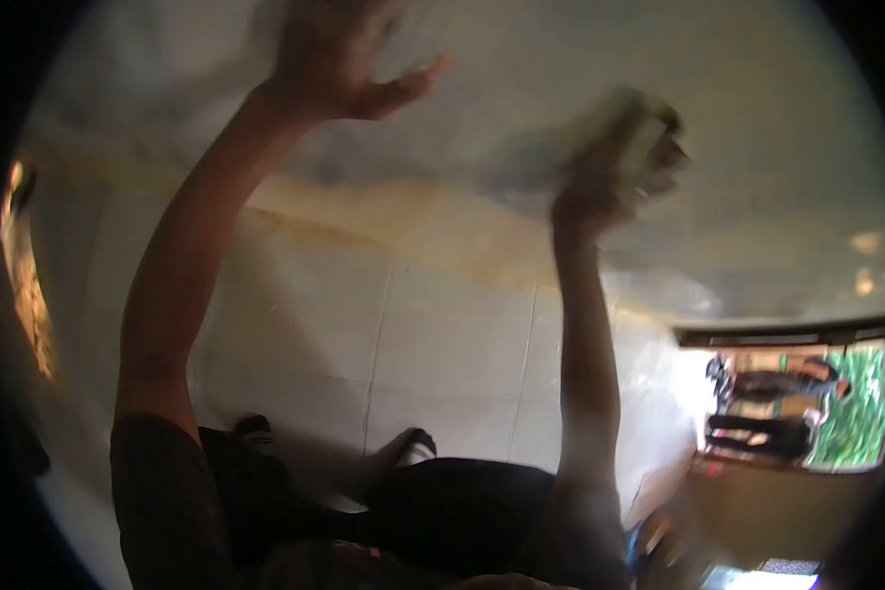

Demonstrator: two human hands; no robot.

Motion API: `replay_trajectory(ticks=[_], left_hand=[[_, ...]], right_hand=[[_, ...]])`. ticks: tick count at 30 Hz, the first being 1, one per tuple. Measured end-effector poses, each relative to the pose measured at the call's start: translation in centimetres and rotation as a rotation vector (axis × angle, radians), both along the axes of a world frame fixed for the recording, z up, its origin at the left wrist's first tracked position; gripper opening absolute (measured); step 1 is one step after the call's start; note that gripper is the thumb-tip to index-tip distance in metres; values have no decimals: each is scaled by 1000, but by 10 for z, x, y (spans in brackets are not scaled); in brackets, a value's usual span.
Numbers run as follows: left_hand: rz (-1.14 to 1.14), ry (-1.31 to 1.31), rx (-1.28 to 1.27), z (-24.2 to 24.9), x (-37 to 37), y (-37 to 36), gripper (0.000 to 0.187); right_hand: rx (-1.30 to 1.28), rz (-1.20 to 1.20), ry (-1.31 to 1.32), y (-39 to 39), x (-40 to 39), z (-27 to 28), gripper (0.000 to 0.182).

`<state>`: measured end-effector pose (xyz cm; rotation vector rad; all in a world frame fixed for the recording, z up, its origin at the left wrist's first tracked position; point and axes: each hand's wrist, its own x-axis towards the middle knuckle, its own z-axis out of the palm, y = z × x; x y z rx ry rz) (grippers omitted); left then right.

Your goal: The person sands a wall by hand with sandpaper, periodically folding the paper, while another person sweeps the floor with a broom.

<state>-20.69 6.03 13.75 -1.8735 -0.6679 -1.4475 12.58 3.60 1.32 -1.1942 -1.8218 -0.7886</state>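
Observation:
My left hand point(349, 64) is at the pale grey wall point(482, 59) at the top left, its thumb stretched away from the fingers. Nothing shows in it, and the view's edge and blur hide part of the fingers. Smeared by motion, my right hand point(610, 177) is raised against the same wall further right. Its fingers are bent around a pale, flat-sided piece point(641, 146) with dark edges; I cannot tell what kind of thing it is. Darker smudges and a yellowish stained band point(403, 211) mark the wall around and below both hands.
Large pale tiles point(442, 334) cover the floor under me, where my sandalled feet point(413, 447) stand. At the right, a doorway point(806, 403) opens onto greenery, with two people point(772, 383) there. Close to my right arm, blurred items point(659, 536) lie low at the bottom.

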Motion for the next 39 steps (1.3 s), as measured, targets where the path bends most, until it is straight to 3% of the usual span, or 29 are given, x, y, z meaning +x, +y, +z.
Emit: replay_trajectory(ticks=[1,2,3,4,5,7,11,13,14,16,18,20,22,24,26,29,32,35,37,39], left_hand=[[-47,15,98,1,1,3,84],[-70,0,-71,4,3,-18,81],[-59,-1,-187,9,7,-34,78],[-69,17,-205,13,6,-39,76],[-69,34,-230,16,3,-44,73],[-218,78,-377,28,-2,-61,65],[-599,72,-966,28,-17,-88,58],[-872,-245,-1309,27,-7,-93,60],[-1000,-420,-1465,25,-3,-95,61],[-1689,-811,-1739,-2,-3,-85,70],[-1939,-720,-1725,7,8,-105,72],[-1929,-615,-1659,6,18,-113,73],[-1715,-361,-1777,29,17,-122,89],[-1644,-277,-1799,40,18,-127,100],[-1734,-355,-1722,41,21,-133,104],[-1659,-299,-1307,22,37,-132,106],[-1653,-290,-1293,31,34,-144,104],[-1355,-342,-1433,38,33,-153,100],[-1364,-446,-1652,52,29,-158,89],[-1415,-514,-1704,51,29,-154,83]], right_hand=[[-103,-19,78,10,12,-24,39],[-156,-114,-287,-40,-33,12,47],[-200,106,-185,-56,-41,-27,53],[-481,246,-477,-65,-45,-65,48],[-600,444,-405,-72,-55,-82,44],[-691,406,-433,-94,-81,-61,37],[-981,602,329,-101,-118,29,35],[-986,679,795,-102,-126,65,34],[-1033,832,1005,-110,-131,94,34],[-1131,1147,1420,-123,-136,147,35],[-1137,1213,1430,-127,-135,158,39],[-1148,1229,1408,-130,-138,161,42],[-1166,1196,1355,-133,-143,159,46],[-1206,1191,1393,-137,-146,163,47],[-1297,1252,1416,-135,-142,163,51],[-1404,1454,1310,-144,-144,169,49],[-1325,1317,1358,-152,-158,171,46],[-1135,1202,1271,-146,-158,172,42],[-1050,1146,1195,-140,-154,174,39],[-1013,1075,1156,-135,-150,177,37]])
